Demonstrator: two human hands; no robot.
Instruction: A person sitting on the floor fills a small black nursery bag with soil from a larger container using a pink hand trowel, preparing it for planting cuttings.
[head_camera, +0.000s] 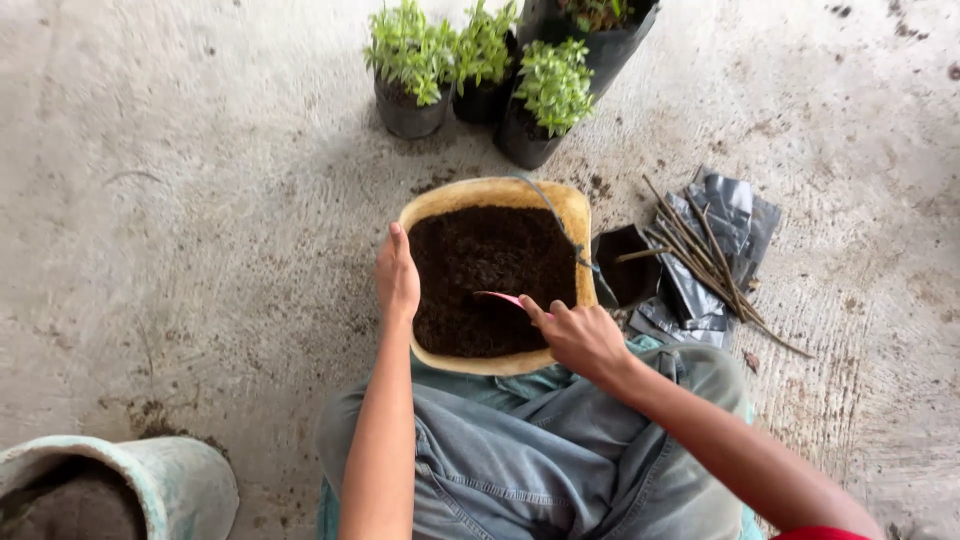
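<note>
Pink scoop (497, 297) gripped by right hand (580, 335) | left hand (396, 280) flat, open, steadying soil tub (575, 215)

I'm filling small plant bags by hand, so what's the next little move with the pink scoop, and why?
Probably push the pink scoop deeper and lift a load: the right hand holds it at the soil, the left hand steadies the yellow tub, and an open black bag waits alongside.
</note>
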